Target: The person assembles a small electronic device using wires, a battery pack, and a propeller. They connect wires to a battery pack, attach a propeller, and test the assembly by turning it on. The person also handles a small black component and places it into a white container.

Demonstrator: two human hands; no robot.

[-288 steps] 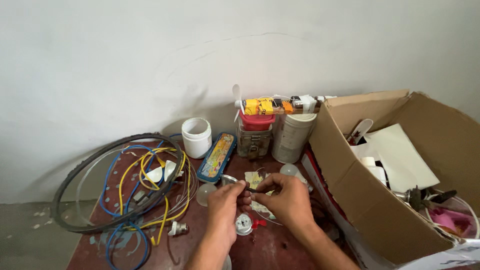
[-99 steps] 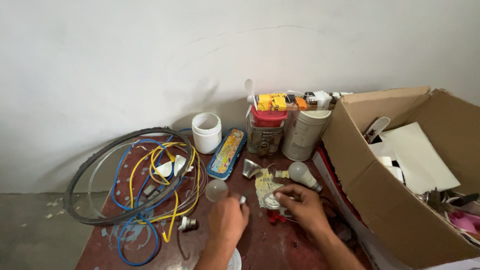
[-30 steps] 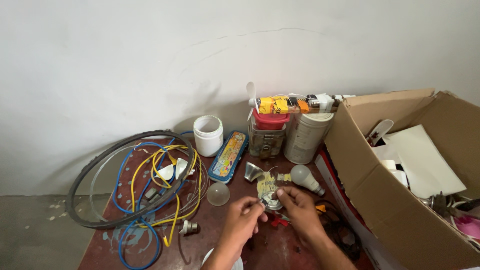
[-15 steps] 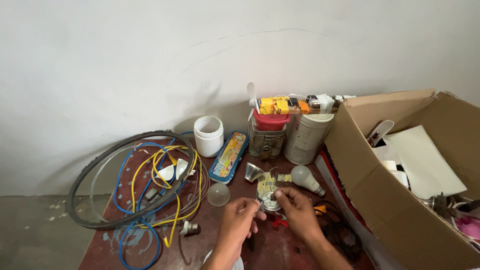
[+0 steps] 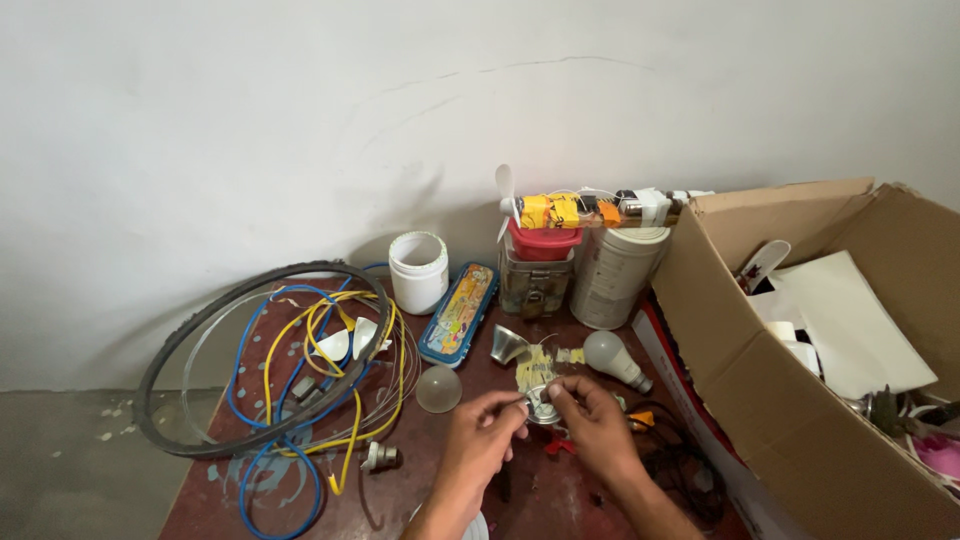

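Note:
My left hand (image 5: pixel 482 438) and my right hand (image 5: pixel 592 420) meet over a dark red table (image 5: pixel 420 480), fingertips pinched together on a small round metal bulb part (image 5: pixel 541 407). Under and behind that part lies a yellowish circuit piece (image 5: pixel 535 368). A silver metal cone (image 5: pixel 507 344) lies just beyond it. A white bulb (image 5: pixel 612 357) lies on its side to the right of my hands. To the left of them rests a frosted bulb dome (image 5: pixel 438 389).
A coil of blue and yellow wires (image 5: pixel 300 380) inside a black hoop (image 5: pixel 190 350) fills the left side. A white jar (image 5: pixel 418 271), a flat patterned tin (image 5: pixel 459 312), a red-lidded jar (image 5: pixel 541 268) and a can (image 5: pixel 617 275) line the wall. An open cardboard box (image 5: pixel 790 400) stands right.
My hands have drawn closer together and lifted slightly around the small metal part. The view has shifted a little; nothing else on the table has moved.

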